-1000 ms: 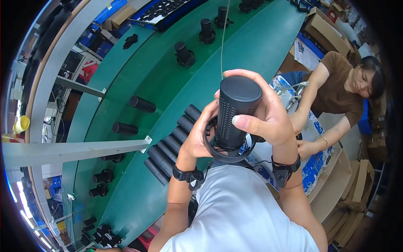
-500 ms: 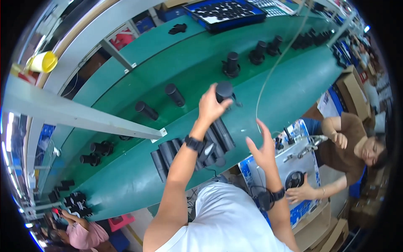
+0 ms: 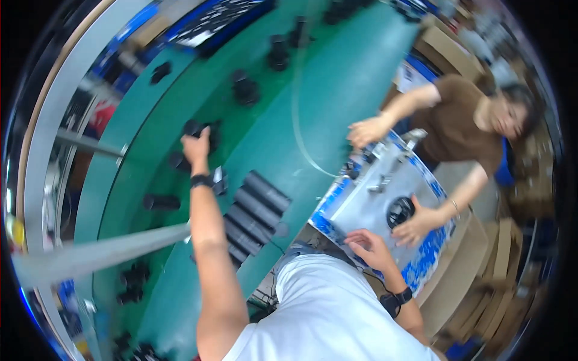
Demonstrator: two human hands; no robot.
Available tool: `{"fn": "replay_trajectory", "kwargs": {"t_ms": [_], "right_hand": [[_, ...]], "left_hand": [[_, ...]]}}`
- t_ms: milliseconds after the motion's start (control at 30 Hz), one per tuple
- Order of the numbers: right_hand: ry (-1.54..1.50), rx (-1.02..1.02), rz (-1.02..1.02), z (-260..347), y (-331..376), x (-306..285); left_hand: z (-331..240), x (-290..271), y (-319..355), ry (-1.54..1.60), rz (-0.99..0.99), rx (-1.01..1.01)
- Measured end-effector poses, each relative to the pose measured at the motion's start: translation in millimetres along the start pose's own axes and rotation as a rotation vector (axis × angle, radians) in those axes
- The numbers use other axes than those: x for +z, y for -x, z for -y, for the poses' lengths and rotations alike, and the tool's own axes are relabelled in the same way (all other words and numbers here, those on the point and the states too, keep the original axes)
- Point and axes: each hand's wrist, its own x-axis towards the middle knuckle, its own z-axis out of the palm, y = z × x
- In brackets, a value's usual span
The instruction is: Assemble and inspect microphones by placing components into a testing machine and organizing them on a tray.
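Observation:
My left hand reaches out over the far lane of the green conveyor bench, its fingers wrapped round a black cylindrical part. Beside that part is a dark attached or neighbouring piece, too blurred to make out. Below my left wrist, a row of black tubes lies side by side on the bench. My right hand hovers by the near edge of a metal-topped work table, holding nothing, fingers apart and slightly bent.
Across the work table, a co-worker in brown has one hand by a round black part. Several black cylinders stand along the far lane. A grey metal post crosses at left, and a pale hose hangs over the bench.
The view has turned. My left hand has carried the black cylindrical part to the far lane. My right hand has come down to the work table's edge, and the co-worker's upper arm has stretched forward.

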Motion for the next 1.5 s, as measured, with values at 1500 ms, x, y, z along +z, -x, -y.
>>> {"fn": "replay_trajectory", "kwargs": {"t_ms": [1500], "right_hand": [[1.053, 0.299, -0.363, -26, -13, -159]], "left_hand": [[-146, 33, 386, 0.478, 0.953, 1.380]]}}
